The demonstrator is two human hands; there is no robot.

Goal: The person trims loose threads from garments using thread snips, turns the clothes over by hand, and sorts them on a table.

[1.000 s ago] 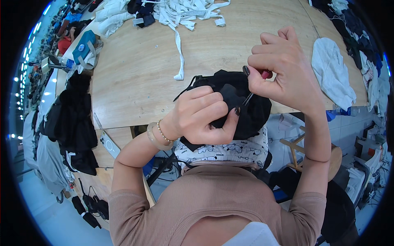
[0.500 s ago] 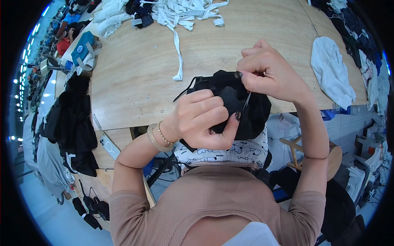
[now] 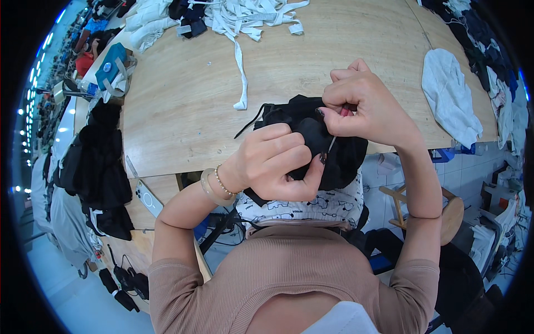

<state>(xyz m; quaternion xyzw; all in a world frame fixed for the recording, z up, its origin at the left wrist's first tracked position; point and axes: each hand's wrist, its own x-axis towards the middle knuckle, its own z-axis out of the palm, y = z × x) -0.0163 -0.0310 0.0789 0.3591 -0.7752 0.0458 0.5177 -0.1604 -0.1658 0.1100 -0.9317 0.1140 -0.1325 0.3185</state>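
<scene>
The black garment (image 3: pixel 328 145) sits bunched at the near edge of the wooden surface (image 3: pixel 183 106), partly hanging over it. The left hand (image 3: pixel 275 164) is curled closed around the garment's lower left part, thumb underneath, fingers on top. The right hand (image 3: pixel 361 103) is above and to the right of the cloth, its fingers pinched shut on a small pink-handled tool (image 3: pixel 344 113) whose thin tip meets the fabric between the two hands. White fabric strips (image 3: pixel 245 22) lie well apart at the far side.
</scene>
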